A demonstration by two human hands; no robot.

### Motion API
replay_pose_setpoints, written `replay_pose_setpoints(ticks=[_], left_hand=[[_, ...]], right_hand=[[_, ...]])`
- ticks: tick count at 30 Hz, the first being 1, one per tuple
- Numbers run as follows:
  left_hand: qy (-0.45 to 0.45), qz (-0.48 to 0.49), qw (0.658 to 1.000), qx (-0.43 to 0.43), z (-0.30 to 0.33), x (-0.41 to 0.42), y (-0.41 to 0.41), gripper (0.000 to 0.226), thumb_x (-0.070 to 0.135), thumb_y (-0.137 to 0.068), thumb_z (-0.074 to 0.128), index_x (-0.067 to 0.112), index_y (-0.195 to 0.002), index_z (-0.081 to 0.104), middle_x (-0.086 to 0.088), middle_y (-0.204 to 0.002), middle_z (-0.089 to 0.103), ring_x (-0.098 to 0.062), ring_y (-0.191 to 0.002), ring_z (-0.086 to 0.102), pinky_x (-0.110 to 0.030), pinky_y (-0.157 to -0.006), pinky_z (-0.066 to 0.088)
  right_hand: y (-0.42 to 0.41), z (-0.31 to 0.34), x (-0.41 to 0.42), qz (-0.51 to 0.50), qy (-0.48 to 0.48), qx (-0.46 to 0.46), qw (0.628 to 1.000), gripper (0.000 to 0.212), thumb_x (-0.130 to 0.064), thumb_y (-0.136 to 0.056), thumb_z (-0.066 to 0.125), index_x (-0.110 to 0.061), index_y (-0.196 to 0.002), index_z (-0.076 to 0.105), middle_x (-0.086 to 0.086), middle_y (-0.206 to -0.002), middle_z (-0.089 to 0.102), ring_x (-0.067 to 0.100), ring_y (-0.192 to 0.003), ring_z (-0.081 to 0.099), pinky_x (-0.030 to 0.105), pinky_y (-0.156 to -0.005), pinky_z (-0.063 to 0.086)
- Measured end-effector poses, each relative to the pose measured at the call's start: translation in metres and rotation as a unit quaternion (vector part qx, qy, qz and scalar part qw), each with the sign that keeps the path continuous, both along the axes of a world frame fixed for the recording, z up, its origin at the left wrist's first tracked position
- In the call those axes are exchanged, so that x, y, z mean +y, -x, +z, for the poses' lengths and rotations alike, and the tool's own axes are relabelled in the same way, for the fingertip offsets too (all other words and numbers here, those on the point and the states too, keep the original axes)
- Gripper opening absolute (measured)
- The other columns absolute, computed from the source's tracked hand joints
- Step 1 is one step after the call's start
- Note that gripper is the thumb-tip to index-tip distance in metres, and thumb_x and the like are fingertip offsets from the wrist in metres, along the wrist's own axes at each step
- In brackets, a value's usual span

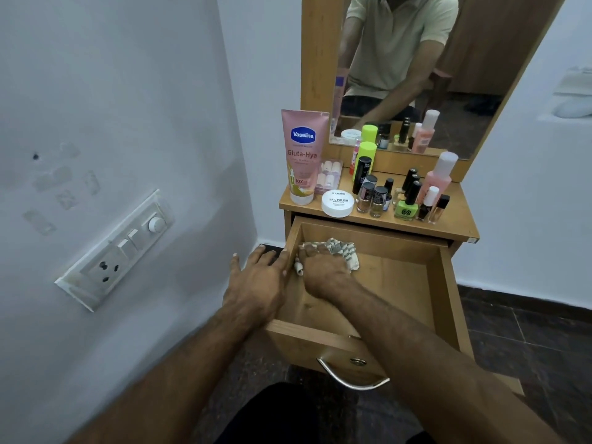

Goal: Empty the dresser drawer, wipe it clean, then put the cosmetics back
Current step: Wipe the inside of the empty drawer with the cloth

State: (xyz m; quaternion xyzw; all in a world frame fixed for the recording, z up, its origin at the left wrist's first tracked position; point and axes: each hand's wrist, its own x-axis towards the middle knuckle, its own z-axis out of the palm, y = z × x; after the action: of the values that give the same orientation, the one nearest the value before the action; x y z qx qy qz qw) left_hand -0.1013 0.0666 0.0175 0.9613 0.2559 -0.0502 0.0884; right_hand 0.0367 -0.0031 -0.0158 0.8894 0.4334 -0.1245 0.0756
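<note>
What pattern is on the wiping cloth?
White with green stripes, on the cloth in the head view.

Probably a home bedroom: mirrored dresser (378, 219), cosmetics, wall switchboard (118, 248).

Even, soft indoor lighting of moderate brightness; no single source is visible. The wall (112, 91) at 9 o'clock reads pale blue-grey and grows dimmer toward the lower corner. Shadows are faint and diffuse, the deepest lying under the tabletop (448, 225) where it overhangs the drawer (400, 283). A narrow highlight runs along the metal handle (349, 379) at 6 o'clock. The wide-angle lens bends straight lines: the mirror (416, 75) frame leans and the switch plate (115, 251) tilts. Forearms at 5 and 7 o'clock are stretched and soft. Bottle labels near centre are legible; the reflection is slightly hazy.
</note>
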Motion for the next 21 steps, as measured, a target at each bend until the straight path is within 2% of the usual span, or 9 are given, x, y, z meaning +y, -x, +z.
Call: replay_pose_setpoints(ticks=[2,3,5,7,9,11,15,21], left_hand=[[0.007,-0.004,1.000,-0.004,-0.001,0.001,0.001,0.055,0.035,-0.108,0.026,0.029,-0.161,0.014,0.003,-0.166,0.023,-0.021,-0.155,0.005,-0.061,-0.122,0.005],[0.015,-0.002,1.000,-0.006,-0.001,0.001,0.001,0.054,0.037,-0.108,0.024,0.029,-0.161,0.014,0.003,-0.166,0.023,-0.020,-0.155,0.005,-0.060,-0.122,0.006],[0.027,-0.001,1.000,-0.008,-0.001,0.003,0.004,0.054,0.041,-0.108,0.021,0.030,-0.160,0.014,0.004,-0.166,0.023,-0.020,-0.155,0.007,-0.059,-0.123,0.006],[0.033,-0.002,0.999,-0.016,-0.003,0.004,0.005,0.054,0.043,-0.108,0.020,0.031,-0.160,0.015,0.005,-0.165,0.025,-0.020,-0.155,0.009,-0.058,-0.123,0.007],[0.035,-0.004,0.999,-0.028,-0.005,0.005,0.005,0.053,0.043,-0.108,0.020,0.031,-0.160,0.017,0.006,-0.165,0.027,-0.019,-0.155,0.011,-0.057,-0.123,0.009],[0.035,-0.005,0.999,-0.035,-0.006,0.006,0.004,0.053,0.043,-0.108,0.020,0.030,-0.160,0.019,0.005,-0.164,0.028,-0.019,-0.154,0.012,-0.054,-0.124,0.010],[0.023,-0.008,0.998,-0.049,-0.010,0.006,0.004,0.052,0.040,-0.108,0.024,0.028,-0.159,0.022,0.004,-0.163,0.032,-0.019,-0.153,0.017,-0.053,-0.123,0.014],[0.020,0.002,0.998,-0.063,-0.010,0.008,0.006,0.051,0.041,-0.107,0.029,0.029,-0.157,0.028,0.005,-0.160,0.037,-0.020,-0.152,0.020,-0.059,-0.121,0.018]], right_hand=[[-0.003,0.002,-0.004,-0.013,0.013,-0.001,1.000,0.070,-0.013,-0.098,0.047,-0.015,-0.161,0.016,0.003,-0.168,0.017,0.028,-0.153,0.020,0.053,-0.113,0.038],[-0.001,0.005,-0.004,-0.014,0.027,-0.016,0.999,0.067,-0.014,-0.098,0.048,-0.013,-0.160,0.021,0.007,-0.166,0.025,0.029,-0.150,0.028,0.051,-0.109,0.043],[0.001,0.009,-0.005,0.009,0.051,-0.070,0.996,0.046,-0.016,-0.100,0.050,-0.010,-0.146,0.047,0.011,-0.148,0.052,0.028,-0.131,0.053,0.042,-0.091,0.050],[-0.002,0.018,-0.010,0.026,0.074,-0.112,0.991,0.030,-0.021,-0.101,0.055,-0.012,-0.127,0.063,0.007,-0.127,0.067,0.024,-0.111,0.065,0.037,-0.081,0.051],[-0.015,0.026,-0.019,0.014,0.095,-0.114,0.989,0.028,-0.023,-0.098,0.060,-0.013,-0.123,0.066,0.006,-0.122,0.069,0.024,-0.107,0.067,0.037,-0.083,0.053],[-0.027,0.030,-0.029,-0.011,0.125,-0.113,0.986,0.029,-0.022,-0.097,0.062,-0.013,-0.124,0.066,0.006,-0.125,0.069,0.025,-0.111,0.066,0.041,-0.090,0.056],[-0.045,0.028,-0.072,-0.052,0.254,-0.159,0.953,0.036,-0.024,-0.095,0.065,-0.011,-0.129,0.065,0.010,-0.131,0.066,0.031,-0.119,0.064,0.049,-0.091,0.057],[-0.055,0.018,-0.100,-0.101,0.264,-0.187,0.941,0.039,-0.029,-0.096,0.058,-0.013,-0.132,0.060,0.012,-0.133,0.061,0.032,-0.120,0.054,0.042,-0.088,0.053]])
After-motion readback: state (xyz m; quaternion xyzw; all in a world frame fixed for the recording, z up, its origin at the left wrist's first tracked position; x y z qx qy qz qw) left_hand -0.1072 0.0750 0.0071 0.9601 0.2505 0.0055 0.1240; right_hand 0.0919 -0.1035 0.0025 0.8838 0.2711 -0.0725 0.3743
